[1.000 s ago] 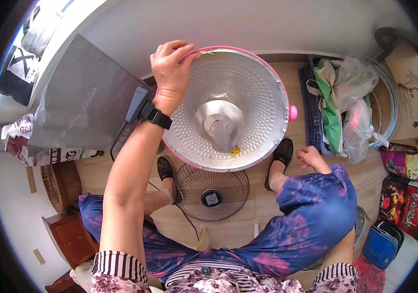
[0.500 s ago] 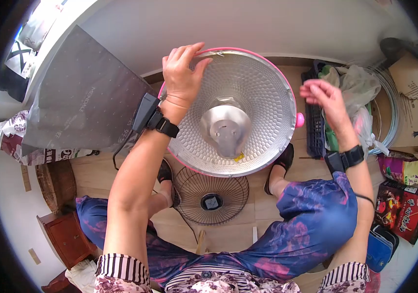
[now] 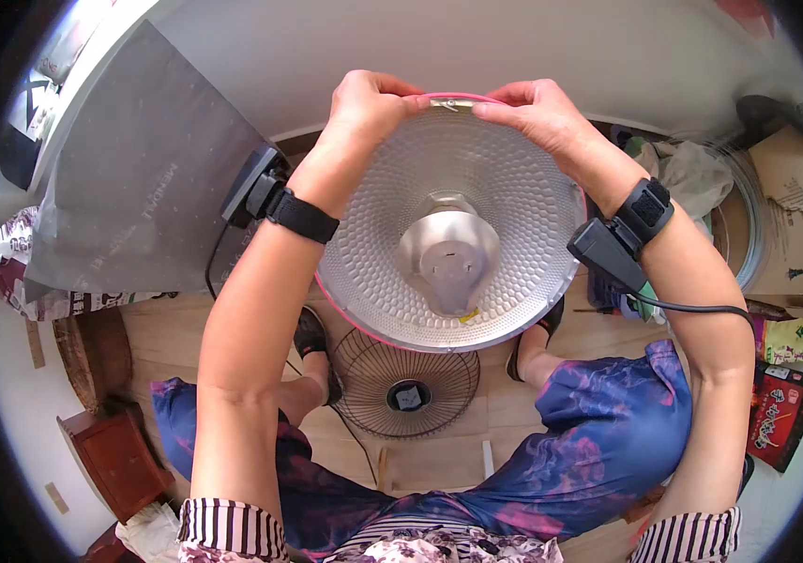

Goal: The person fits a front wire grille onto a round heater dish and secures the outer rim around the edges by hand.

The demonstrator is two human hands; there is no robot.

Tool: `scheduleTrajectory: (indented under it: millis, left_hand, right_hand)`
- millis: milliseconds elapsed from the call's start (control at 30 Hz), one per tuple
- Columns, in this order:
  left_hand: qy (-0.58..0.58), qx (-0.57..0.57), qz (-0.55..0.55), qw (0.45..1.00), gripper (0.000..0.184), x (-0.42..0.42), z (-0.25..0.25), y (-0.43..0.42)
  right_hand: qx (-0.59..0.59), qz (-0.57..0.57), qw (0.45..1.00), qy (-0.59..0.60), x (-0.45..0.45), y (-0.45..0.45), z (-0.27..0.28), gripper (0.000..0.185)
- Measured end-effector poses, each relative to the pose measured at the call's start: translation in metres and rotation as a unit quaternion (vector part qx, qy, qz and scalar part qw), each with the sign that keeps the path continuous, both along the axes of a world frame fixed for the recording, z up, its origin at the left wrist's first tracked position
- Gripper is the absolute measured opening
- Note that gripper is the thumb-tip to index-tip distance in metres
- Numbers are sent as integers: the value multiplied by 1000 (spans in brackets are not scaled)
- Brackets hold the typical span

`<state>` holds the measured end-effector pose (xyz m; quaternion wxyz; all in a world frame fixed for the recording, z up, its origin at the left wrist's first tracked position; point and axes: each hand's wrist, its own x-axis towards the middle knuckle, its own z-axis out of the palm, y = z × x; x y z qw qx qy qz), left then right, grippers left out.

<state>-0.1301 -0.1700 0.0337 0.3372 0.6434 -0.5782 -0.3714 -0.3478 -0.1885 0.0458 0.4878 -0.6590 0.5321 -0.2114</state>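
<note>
A round dish heater (image 3: 523, 244) with a dimpled silver reflector and pink rim faces me between my legs. At its middle sits a shiny metal cap (image 3: 448, 246). My left hand (image 3: 369, 105) pinches the top rim from the left, thumb inside and fingers over the outer edge. On the other side of a small metal clip (image 3: 450, 105), my right hand (image 3: 535, 108) grips the same rim with its thumb inside. Below the dish, a round wire guard (image 3: 373, 413) with a dark centre badge lies on the floor between my feet.
A grey covered panel (image 3: 139, 178) leans at the left, above a small reddish-brown wooden cabinet (image 3: 120, 460). To the right are plastic bags (image 3: 697, 178), coiled wire (image 3: 749, 235), a torn cardboard box (image 3: 791, 188) and a red-and-black box (image 3: 781, 418). A white wall stands behind the heater.
My right hand has come in from the right side and taken hold of the top rim. My left hand has moved slightly right and closed on it. The dish sits slightly lower and further right in view.
</note>
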Motion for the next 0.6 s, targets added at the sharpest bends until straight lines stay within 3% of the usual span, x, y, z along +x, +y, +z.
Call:
scheduleTrajectory:
  millis: [233, 600]
  left_hand:
    - [-67, -51, 32, 996, 21, -7, 0, 4]
    - [-58, -49, 52, 996, 22, -10, -4, 3]
  right_hand:
    - [-62, -61, 996, -5, 6, -6, -21, 31]
    - [-194, -61, 970, 133, 15, 4, -18, 48]
